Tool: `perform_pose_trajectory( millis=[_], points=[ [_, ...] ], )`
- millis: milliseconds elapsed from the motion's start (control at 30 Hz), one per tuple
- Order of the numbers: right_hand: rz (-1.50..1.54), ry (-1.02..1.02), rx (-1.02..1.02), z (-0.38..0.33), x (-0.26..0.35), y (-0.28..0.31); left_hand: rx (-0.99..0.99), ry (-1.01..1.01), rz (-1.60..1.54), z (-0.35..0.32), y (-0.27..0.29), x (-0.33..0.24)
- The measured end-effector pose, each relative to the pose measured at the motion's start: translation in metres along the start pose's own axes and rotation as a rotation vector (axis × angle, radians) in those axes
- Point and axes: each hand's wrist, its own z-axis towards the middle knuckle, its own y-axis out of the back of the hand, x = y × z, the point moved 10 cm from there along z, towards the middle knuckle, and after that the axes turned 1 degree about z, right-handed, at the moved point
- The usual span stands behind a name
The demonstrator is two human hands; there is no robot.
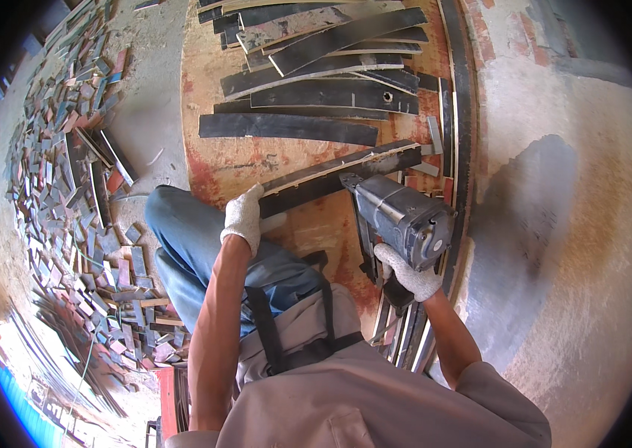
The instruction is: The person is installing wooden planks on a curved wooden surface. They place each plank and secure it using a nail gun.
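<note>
My left hand (243,218), in a white knit glove, is closed around the near left end of a dark-faced wooden strip (314,188). A second strip with a pale edge lies along its far side, and the pair slants up to the right. My right hand (411,276), gloved the same way, grips the handle of a black and grey nail gun (399,211). The gun's nose is at the strip, toward its right part; whether it touches cannot be made out. Part of the handle is hidden by my fingers.
Several loose dark strips (316,93) are piled on the far part of the stained wooden board (211,168). Long dark strips (459,112) run along its right edge, with small grey pieces (434,134) beside them. Many small wood offcuts (99,246) cover the floor at left.
</note>
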Motion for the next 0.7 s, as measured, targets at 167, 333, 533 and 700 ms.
perform_pose_trajectory(
  millis=[167,333,533,700],
  points=[
    [0.082,-0.099,0.026,-0.002,-0.006,-0.004,-0.014,-0.019,0.001,0.001,0.004,0.0],
    [0.073,-0.113,0.035,-0.002,0.003,-0.003,-0.026,-0.016,0.022,-0.001,0.0,0.0],
    [0.09,-0.156,0.06,-0.014,-0.003,-0.008,-0.001,-0.037,0.016,0.002,0.007,-0.003],
    [-0.029,0.15,-0.012,-0.036,0.04,-0.031,-0.014,-0.258,0.191,-0.03,0.027,-0.053]
  ],
)
